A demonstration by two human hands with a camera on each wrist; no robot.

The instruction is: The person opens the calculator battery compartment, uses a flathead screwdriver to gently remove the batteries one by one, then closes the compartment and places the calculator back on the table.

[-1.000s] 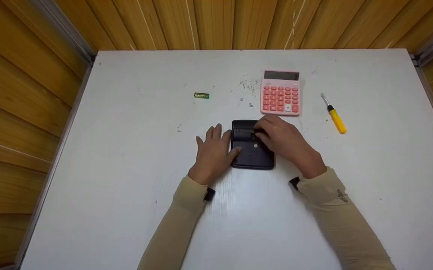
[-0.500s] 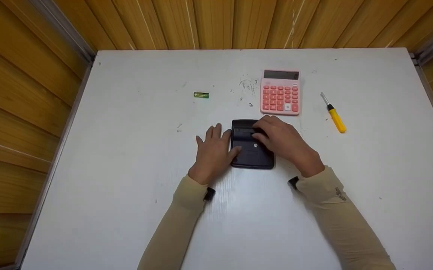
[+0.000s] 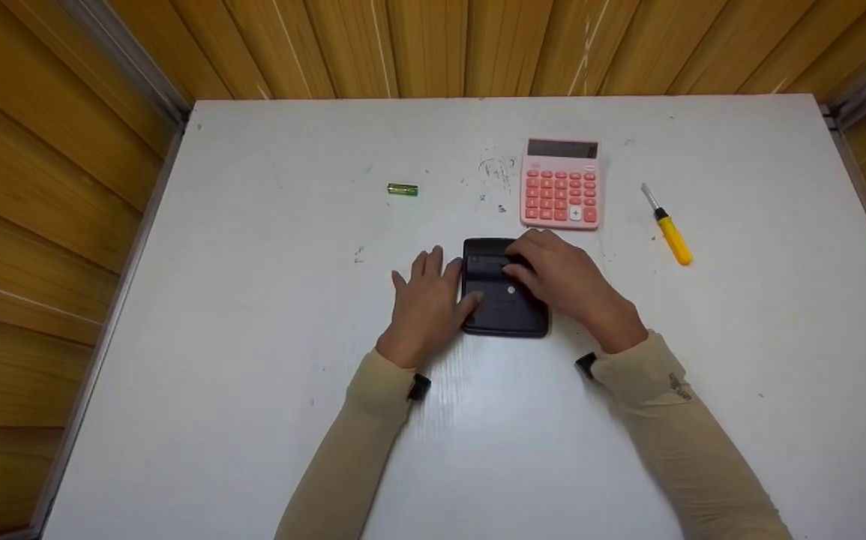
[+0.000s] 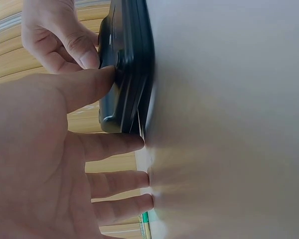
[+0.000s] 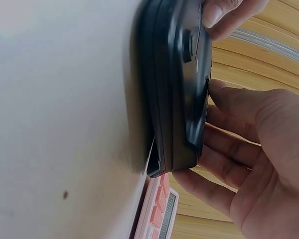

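Observation:
A black calculator (image 3: 504, 311) lies face down, with a raised ridge along its far part and a pale round spot on its back. My left hand (image 3: 425, 307) steadies its left side: the thumb presses on the back, the index finger touches the edge, and the other fingers are straight on the table. The right hand (image 3: 564, 274) has its thumb and curled fingertips pinching at the ridge on the upper right. In the right wrist view, the right thumb (image 5: 234, 102) is against the calculator's back. Whatever lies beneath those fingertips is hidden.
Just beyond the right hand lies a pink calculator (image 3: 561, 184), face up with its display lit. A green battery (image 3: 403, 190) is at the far left. To the right rests a screwdriver (image 3: 671, 232) with a yellow handle. Slatted wooden panels (image 3: 433, 49) border the white table (image 3: 253, 375).
A small dark gap by the right thumb on the calculator's ridge no longer shows. The right thumb and fingertips have shifted slightly left. My left hand stays put.

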